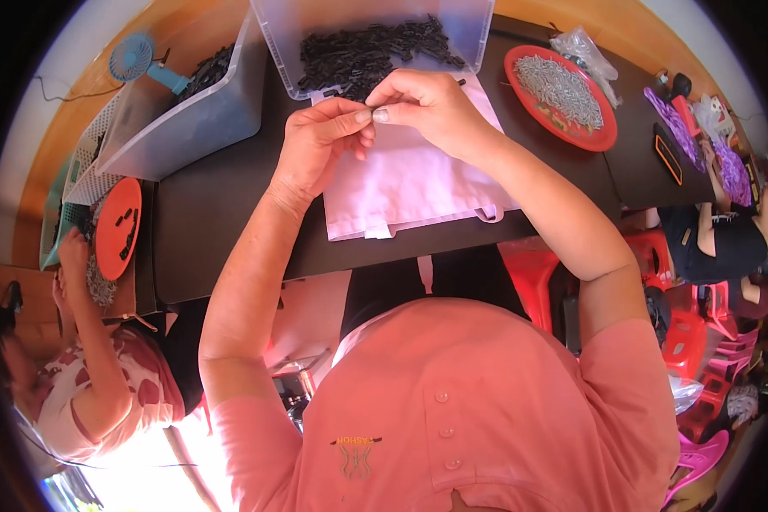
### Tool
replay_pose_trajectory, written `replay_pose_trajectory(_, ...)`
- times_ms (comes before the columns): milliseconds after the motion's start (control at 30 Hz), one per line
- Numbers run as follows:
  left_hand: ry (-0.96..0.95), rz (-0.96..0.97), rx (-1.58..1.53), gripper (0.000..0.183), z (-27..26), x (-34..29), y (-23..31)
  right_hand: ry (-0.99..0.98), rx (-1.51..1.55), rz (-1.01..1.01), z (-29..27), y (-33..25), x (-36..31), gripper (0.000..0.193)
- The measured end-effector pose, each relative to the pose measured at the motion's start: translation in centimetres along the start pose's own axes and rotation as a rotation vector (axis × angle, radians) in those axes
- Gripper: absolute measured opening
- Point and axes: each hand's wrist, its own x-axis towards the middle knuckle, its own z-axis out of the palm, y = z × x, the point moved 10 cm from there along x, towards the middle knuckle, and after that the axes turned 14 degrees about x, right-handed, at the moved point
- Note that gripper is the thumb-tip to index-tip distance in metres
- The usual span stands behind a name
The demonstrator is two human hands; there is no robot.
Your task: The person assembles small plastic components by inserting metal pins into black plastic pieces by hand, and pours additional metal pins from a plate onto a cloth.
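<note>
Above a pale pink cloth (401, 192) my hands meet, fingertip to fingertip. My left hand (320, 145) has its thumb and index finger pinched, the other fingers curled. My right hand (427, 111) also pinches with thumb and forefinger, touching the left fingertips. Whatever sits between them is too small and too covered to name. Just beyond, a clear plastic bin (279, 47) lies tipped toward me, with many small black pieces (380, 47) spread inside. A red plate (604, 141) on the right holds a heap of small silvery metal parts (559, 85).
On the left stand a second clear bin (200, 132) of black pieces, a small blue fan (132, 57) and an orange plate (109, 230). A co-worker's hand (72, 247) works beside that plate. A phone (667, 155) and purple bags lie right; red stools (687, 341) stand behind.
</note>
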Motion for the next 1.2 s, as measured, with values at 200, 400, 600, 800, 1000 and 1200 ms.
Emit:
replay_pose_trajectory(200,0.247,0.341,0.930,0.007,0.3,-0.6,2.3,0.124,0.082,0.112,-3.6,1.8,-0.8,0.010)
replay_pose_trajectory(400,0.330,0.548,1.256,0.009,1.7,-1.5,3.9,0.113,-0.028,0.208,-6.4,2.6,-4.3,0.009)
replay_pose_trajectory(600,0.216,0.685,1.610,0.014,6.7,0.6,5.0,0.144,0.029,0.178,-7.2,4.9,-6.7,0.006)
replay_pose_trajectory(800,0.132,0.756,1.901,0.012,8.2,3.9,2.4,0.133,-0.159,0.011,-7.0,3.1,-7.0,0.010)
replay_pose_trajectory(1000,0.227,0.649,1.487,0.010,7.2,2.0,4.3,0.048,-0.421,-0.192,-5.7,0.1,-7.5,0.014)
replay_pose_trajectory(1200,0.152,0.381,1.126,0.011,6.1,0.7,2.4,0.155,-0.531,0.050,-9.9,2.2,-4.4,0.013)
